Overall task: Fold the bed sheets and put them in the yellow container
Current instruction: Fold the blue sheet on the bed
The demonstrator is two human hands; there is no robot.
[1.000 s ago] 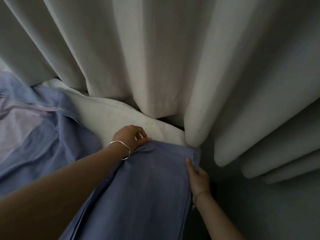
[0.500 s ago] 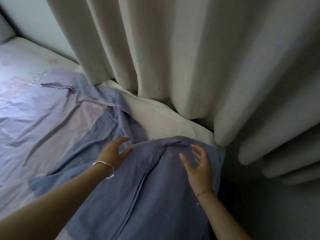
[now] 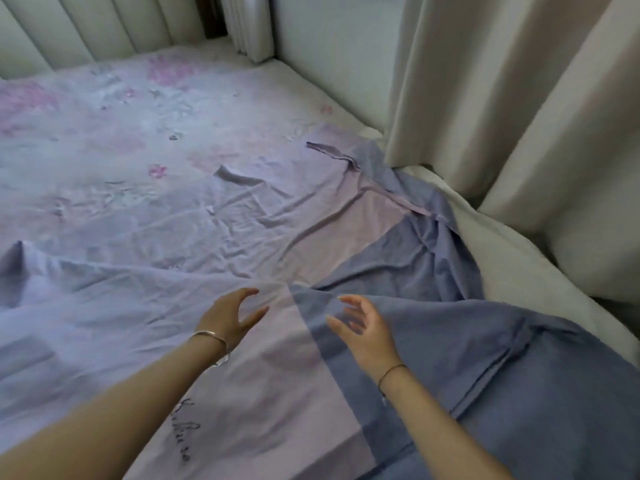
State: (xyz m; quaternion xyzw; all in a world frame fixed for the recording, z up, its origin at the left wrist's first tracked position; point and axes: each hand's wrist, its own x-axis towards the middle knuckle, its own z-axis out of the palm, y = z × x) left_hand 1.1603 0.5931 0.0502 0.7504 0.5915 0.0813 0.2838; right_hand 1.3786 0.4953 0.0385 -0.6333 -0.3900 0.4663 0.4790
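Lilac-and-blue bed sheet is lying crumpled and unfolded across the near half of the bed, its blue panel bunching toward the bed's right edge. White bedding is showing there beside the curtain. Left hand and right hand are hovering side by side over the sheet toward the near edge. Each grip is standing open, fingers spread, holding nothing. Contact with the cloth: cannot tell.
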